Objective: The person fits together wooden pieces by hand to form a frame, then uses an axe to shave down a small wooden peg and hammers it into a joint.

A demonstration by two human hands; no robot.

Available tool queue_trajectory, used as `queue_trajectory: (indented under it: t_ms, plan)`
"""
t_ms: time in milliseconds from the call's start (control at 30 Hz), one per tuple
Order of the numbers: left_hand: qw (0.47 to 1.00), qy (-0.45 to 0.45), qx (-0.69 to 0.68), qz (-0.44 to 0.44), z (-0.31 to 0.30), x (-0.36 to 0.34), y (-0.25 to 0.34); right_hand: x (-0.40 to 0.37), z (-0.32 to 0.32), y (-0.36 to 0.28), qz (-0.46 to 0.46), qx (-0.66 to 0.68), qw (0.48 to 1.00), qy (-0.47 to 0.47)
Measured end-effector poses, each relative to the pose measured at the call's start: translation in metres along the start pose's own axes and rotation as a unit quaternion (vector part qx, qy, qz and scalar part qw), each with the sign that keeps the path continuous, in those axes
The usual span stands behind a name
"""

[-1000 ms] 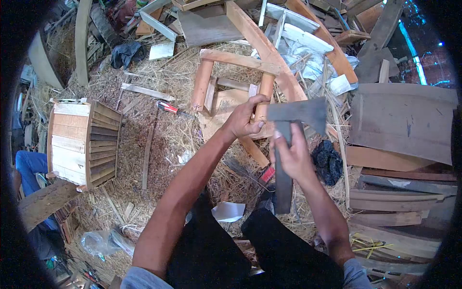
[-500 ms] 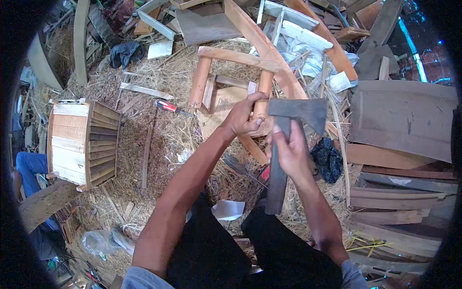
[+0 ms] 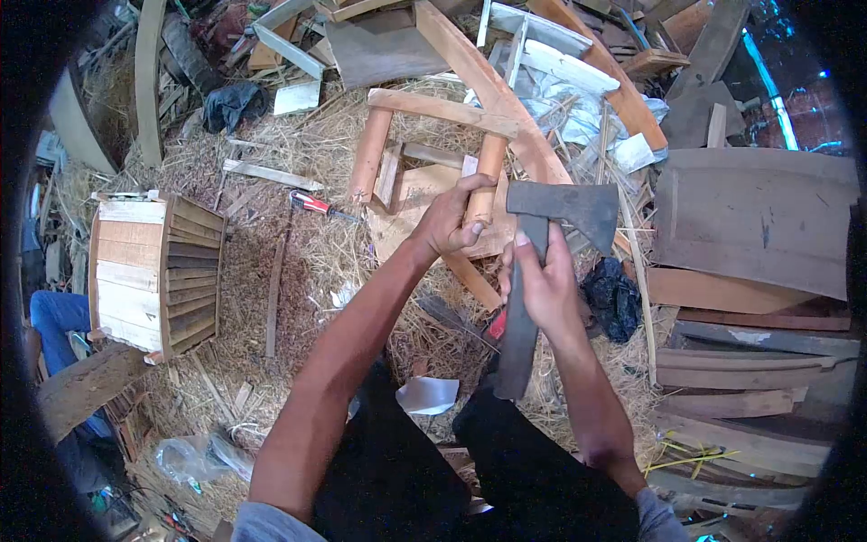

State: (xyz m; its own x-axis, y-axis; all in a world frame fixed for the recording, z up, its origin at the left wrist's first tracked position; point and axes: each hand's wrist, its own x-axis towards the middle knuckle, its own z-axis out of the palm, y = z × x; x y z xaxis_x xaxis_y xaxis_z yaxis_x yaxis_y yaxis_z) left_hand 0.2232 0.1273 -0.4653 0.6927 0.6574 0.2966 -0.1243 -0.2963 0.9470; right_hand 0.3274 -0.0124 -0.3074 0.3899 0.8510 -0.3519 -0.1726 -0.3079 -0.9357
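My left hand [image 3: 452, 219] is closed around one leg of a small wooden frame [image 3: 442, 113], which has two rounded legs joined by a flat bar across the far end. In my right hand [image 3: 546, 285] is a hatchet [image 3: 564, 210], gripped by its dark wooden handle just under the head. The hatchet's blade edge faces right, and its blunt end points at the leg, a little apart from it. Beneath the frame lies a flat wooden board [image 3: 402, 230], partly hidden by my hand and the frame.
Straw and shavings cover the ground. A slatted wooden box [image 3: 131, 271] stands at left, and a red-handled screwdriver [image 3: 312, 203] lies nearer the middle. At right are stacked planks [image 3: 741, 361] and a black plastic bag [image 3: 612, 298]. A person's blue-clad leg [image 3: 59, 316] shows at far left.
The hatchet head has shifted slightly right, widening the gap to the frame's leg. Both hands keep their grips, and the view has moved a little.
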Motion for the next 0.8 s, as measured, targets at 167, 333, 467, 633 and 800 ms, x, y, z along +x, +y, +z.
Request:
queue_trajectory:
  t_ms: [167,333,467,633,800]
  plan:
    - [0.997,0.008,0.022,0.079,-0.005,0.001,-0.006,-0.007,0.004,-0.001,0.003,-0.045,0.996,-0.082]
    - [0.999,0.025,-0.005,0.029,0.001,-0.001,0.003,0.000,-0.005,0.002,-0.009,-0.008,1.000,-0.027]
    - [0.996,0.031,0.041,0.077,-0.002,0.003,-0.005,-0.004,-0.008,0.003,-0.017,-0.031,0.999,-0.031]
    - [0.999,0.019,0.007,0.038,-0.001,0.001,0.003,-0.005,-0.006,0.001,-0.004,-0.024,0.999,-0.023]
    - [1.000,-0.011,-0.004,-0.018,-0.002,-0.001,0.004,-0.006,0.004,0.013,-0.024,0.009,0.999,0.018]
